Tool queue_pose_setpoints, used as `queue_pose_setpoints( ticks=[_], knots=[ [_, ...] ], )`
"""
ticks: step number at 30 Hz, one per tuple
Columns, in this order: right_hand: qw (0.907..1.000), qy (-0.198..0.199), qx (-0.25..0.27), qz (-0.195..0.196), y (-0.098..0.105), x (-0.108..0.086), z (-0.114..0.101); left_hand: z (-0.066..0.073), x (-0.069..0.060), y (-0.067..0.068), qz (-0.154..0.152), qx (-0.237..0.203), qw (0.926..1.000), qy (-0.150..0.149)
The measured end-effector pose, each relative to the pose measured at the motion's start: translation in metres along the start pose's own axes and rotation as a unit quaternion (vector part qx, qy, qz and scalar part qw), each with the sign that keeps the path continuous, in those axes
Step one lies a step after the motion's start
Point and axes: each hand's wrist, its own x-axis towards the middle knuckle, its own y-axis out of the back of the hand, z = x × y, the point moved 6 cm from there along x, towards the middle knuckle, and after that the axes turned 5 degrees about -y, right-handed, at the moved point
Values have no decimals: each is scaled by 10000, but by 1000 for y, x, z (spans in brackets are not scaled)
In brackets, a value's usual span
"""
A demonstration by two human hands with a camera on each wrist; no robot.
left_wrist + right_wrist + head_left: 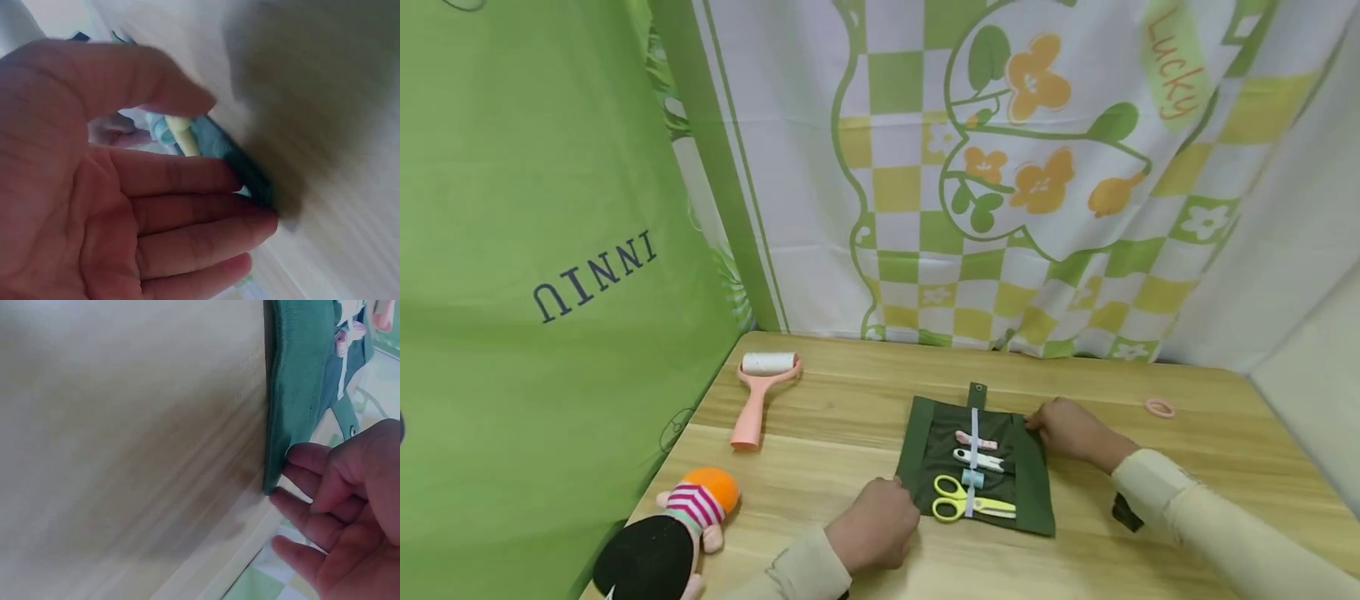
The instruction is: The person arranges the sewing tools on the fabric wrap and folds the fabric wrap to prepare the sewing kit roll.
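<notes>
L hand (876, 523) has fingers fairly straight, tips on the near-left edge of the green fabric sewing-kit case (943, 442), thumb clear of it; R hand (1071, 429) has fingers loosely bent, tips at the far-right corner, no firm grip apparent. Case lies unfolded on the table (827, 408) btwn the hands, snap tab (977, 393) pointing away.

Inside, under a pale elastic strap (974, 417): yellow scissors (992, 507) nearest the person, then a lt-blue thread spool (966, 478), white snips (992, 462) & a pink-patterned strip, poss. a tape measure (988, 444).

Risks: only the strap visibly retains the tools, so a sharp lift or tilt could prob. slide scissors or snips out; w/ light fingertip contact, an uneven pull might slip an edge or skew the case.

Further out: pink-handled lint roller (752, 417) & plush doll (696, 504) L, pink ring (1160, 407) R.
</notes>
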Motion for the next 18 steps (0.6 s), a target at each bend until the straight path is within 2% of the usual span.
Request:
queue_pose_setpoints(
  ticks=[2, 6, 10, 13, 16, 18],
  knots=[
    [9996, 121, -184, 154, 1, 2, -1, 2, 3, 5, 302, -91, 9995, -98],
    [9971, 276, -337, 618, 6, -13, -18, -13, 10, 8, 737, -363, 9966, -7],
    [9916, 715, -51, 1076, 9, -54, -50, -23, 12, -1, 1012, -745, 9917, -269],
    [9859, 1145, 52, 1218, 7, -88, -70, -27, 10, -9, 1029, -1049, 9880, -477],
    [9831, 1352, 34, 1234, 0, -108, -79, -27, 9, -13, 1059, -1072, 9871, -550],
    [9827, 1336, -81, 1280, -6, -114, -78, -25, 11, -11, 1175, -960, 9862, -660]
  ],
)
